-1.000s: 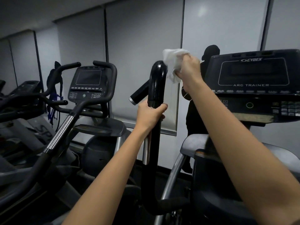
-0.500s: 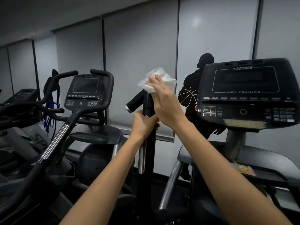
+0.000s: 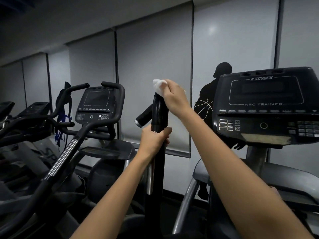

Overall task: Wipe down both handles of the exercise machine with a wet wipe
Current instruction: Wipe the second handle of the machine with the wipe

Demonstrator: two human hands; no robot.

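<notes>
White wet wipe [image 3: 158,87] is sitting atop black handle [image 3: 159,111], R hand [image 3: 175,94] fingers pinching it; L hand [image 3: 152,140] fingers clamping handle below.

Two hands: left hand [image 3: 154,139], right hand [image 3: 174,94]. One white wet wipe [image 3: 159,86]. One upright black handle [image 3: 159,114] in the grip, plus one short side grip [image 3: 144,116] branching off it. Two lit-off consoles in clear view: Cybex Arc Trainer console [image 3: 265,107] and the neighbouring machine's console [image 3: 96,106]. Further machines at far left, too dark to count. One basketball-player silhouette decal [image 3: 207,104] on the wall.
</notes>
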